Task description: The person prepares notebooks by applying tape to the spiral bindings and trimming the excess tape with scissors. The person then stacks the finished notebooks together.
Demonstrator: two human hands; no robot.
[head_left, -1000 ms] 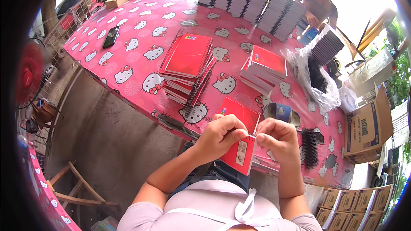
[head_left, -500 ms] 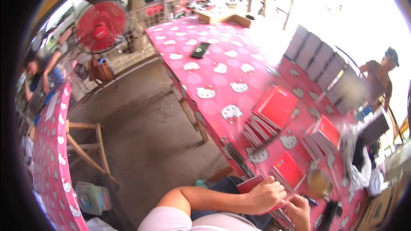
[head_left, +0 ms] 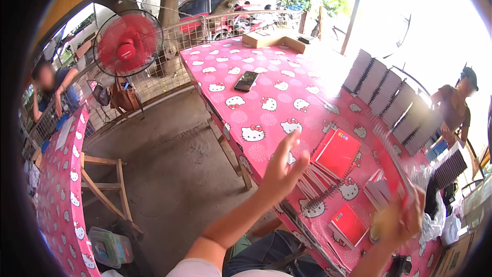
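Note:
My right hand (head_left: 408, 220) is closed on the lower end of a red notebook (head_left: 394, 166), which stands up tilted and is smeared by motion. Fingers apart and holding nothing, my left hand (head_left: 283, 170) is raised over the table edge, left of a stack of red spiral notebooks (head_left: 335, 153). A smaller red spiral notebook (head_left: 349, 225) lies flat between my forearms. Another notebook stack (head_left: 375, 190) is partly hidden behind the held notebook.
The pink patterned table (head_left: 246, 110) carries a black phone (head_left: 246, 81), a cardboard tray (head_left: 264, 39), a row of grey spiral-bound blocks (head_left: 382, 90) and clear plastic (head_left: 435, 220). A red fan (head_left: 128, 43) stands far left. People are at both sides; a wooden trestle (head_left: 102, 186) stands left.
My hands were together low at the table edge with a red notebook. Now my left hand has lifted away forward, open, and my right hand has carried the notebook right and up.

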